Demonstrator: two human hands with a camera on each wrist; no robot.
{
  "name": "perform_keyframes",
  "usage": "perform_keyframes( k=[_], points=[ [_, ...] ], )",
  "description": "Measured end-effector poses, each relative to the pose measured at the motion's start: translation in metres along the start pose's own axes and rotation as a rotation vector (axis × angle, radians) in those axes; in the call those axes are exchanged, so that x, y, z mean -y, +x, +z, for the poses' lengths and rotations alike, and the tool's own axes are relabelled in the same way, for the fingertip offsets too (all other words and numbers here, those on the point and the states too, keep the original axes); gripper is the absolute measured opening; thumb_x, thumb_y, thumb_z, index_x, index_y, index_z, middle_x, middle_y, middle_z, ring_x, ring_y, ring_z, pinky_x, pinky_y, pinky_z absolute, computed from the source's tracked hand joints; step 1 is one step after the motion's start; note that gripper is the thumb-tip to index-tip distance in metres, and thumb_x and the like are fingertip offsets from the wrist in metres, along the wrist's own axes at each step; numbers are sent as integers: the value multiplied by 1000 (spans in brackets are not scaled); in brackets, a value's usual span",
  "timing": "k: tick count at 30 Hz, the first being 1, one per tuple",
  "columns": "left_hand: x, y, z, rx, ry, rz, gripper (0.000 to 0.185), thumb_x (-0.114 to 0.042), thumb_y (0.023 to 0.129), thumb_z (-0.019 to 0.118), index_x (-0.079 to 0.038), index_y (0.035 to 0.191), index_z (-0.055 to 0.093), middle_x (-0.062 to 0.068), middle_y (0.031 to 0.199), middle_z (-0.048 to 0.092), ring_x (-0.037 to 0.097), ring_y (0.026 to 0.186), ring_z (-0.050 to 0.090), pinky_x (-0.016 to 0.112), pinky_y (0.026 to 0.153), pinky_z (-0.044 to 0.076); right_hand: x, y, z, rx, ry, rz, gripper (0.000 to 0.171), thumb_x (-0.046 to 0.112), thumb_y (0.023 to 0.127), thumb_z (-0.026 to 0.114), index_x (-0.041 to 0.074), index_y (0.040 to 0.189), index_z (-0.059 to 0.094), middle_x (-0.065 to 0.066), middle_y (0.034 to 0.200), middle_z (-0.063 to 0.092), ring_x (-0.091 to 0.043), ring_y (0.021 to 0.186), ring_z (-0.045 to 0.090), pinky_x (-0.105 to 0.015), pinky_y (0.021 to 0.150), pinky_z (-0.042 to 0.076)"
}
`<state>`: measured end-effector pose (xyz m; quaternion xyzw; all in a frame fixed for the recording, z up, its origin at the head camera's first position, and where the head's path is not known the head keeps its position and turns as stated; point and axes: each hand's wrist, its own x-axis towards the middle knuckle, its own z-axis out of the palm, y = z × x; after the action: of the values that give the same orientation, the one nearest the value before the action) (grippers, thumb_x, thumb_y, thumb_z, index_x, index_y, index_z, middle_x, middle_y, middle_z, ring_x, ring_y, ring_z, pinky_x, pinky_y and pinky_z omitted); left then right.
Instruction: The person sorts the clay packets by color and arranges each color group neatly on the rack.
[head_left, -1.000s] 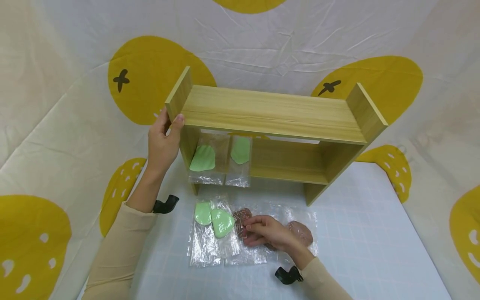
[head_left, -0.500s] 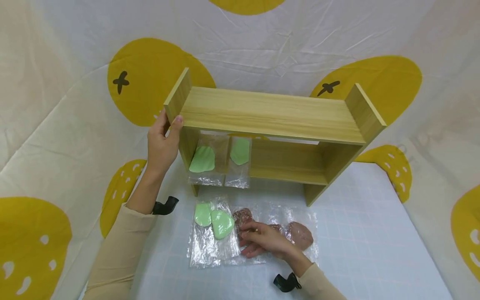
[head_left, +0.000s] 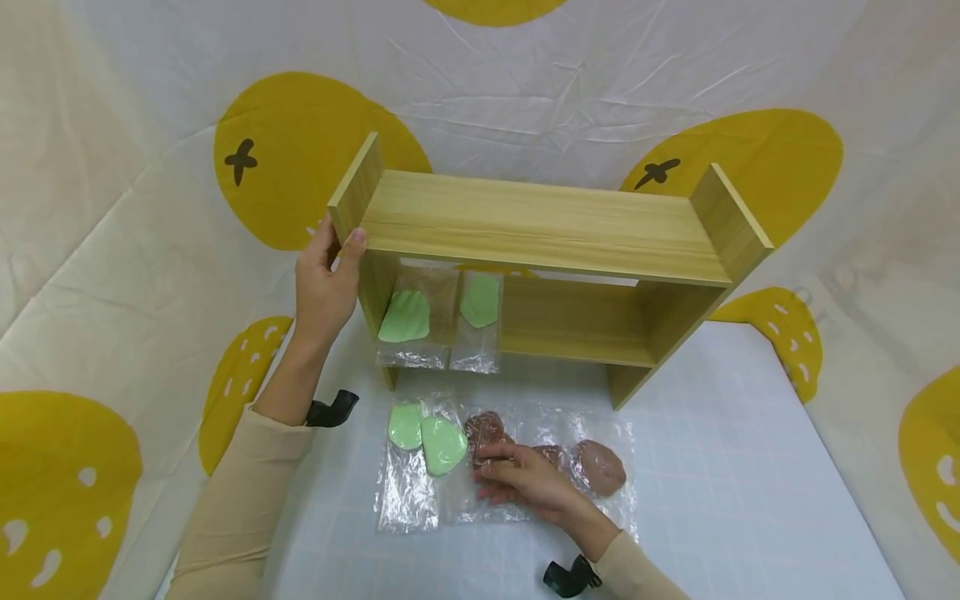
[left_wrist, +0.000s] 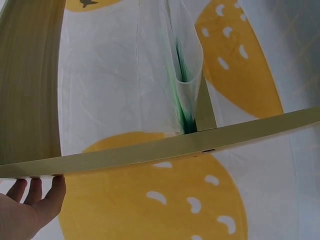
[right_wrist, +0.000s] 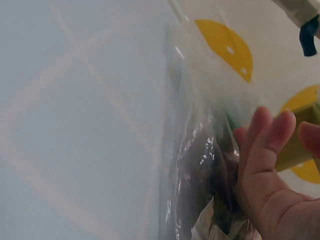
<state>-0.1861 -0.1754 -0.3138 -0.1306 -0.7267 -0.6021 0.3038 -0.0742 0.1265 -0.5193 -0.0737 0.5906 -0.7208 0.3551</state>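
Observation:
My left hand (head_left: 339, 246) grips the top left corner of a light wooden shelf (head_left: 540, 225), thumb on the front edge; in the left wrist view its fingertips (left_wrist: 35, 187) press the underside of the board (left_wrist: 165, 150). My right hand (head_left: 491, 471) rests low on the table and pinches a clear bag holding a brown piece (head_left: 487, 429); the right wrist view shows its fingers (right_wrist: 265, 145) against that crinkled bag (right_wrist: 205, 165). Two bags with green pieces (head_left: 405, 317) stand in the shelf's lower left. Two more green pieces in bags (head_left: 442, 446) lie left of my right hand.
Another bagged brown piece (head_left: 600, 467) lies to the right of my right hand. The shelf stands on a white gridded mat (head_left: 712, 500) against a white cloth with yellow shapes (head_left: 285, 158). The shelf's lower right compartment (head_left: 577, 321) holds nothing.
My right hand has slid a little left and toward me on the brown-piece bag, uncovering the right brown piece. The left hand and shelf have stayed put.

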Motion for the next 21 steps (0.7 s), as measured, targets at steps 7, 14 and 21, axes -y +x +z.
perform_keyframes(
  k=[7, 14, 21],
  points=[
    [2, 0, -1, 0, -3, 6, 40, -22, 102, 59, -11, 140, 58, 9, 130, 63, 20, 121, 55, 34, 97, 46, 0, 4, 12, -56, -85, -18, 45, 9, 95, 66, -13, 132, 53, -21, 108, 69, -16, 77, 64, -24, 61, 49],
    [3, 0, -2, -3, -1, 3, 41, -23, 102, 59, -12, 142, 57, 9, 131, 62, 20, 121, 55, 35, 97, 46, 0, 14, 28, -146, -119, -46, 42, 7, 92, 67, -10, 129, 56, -10, 96, 70, -13, 69, 61, -25, 58, 49],
    [2, -1, -1, 3, -3, 8, 41, -22, 102, 59, -12, 142, 57, 9, 131, 62, 20, 120, 55, 35, 98, 46, -5, 18, 35, -158, -137, -75, 32, 3, 91, 67, -11, 120, 61, -16, 94, 69, -17, 70, 61, -32, 59, 57]
  ],
)
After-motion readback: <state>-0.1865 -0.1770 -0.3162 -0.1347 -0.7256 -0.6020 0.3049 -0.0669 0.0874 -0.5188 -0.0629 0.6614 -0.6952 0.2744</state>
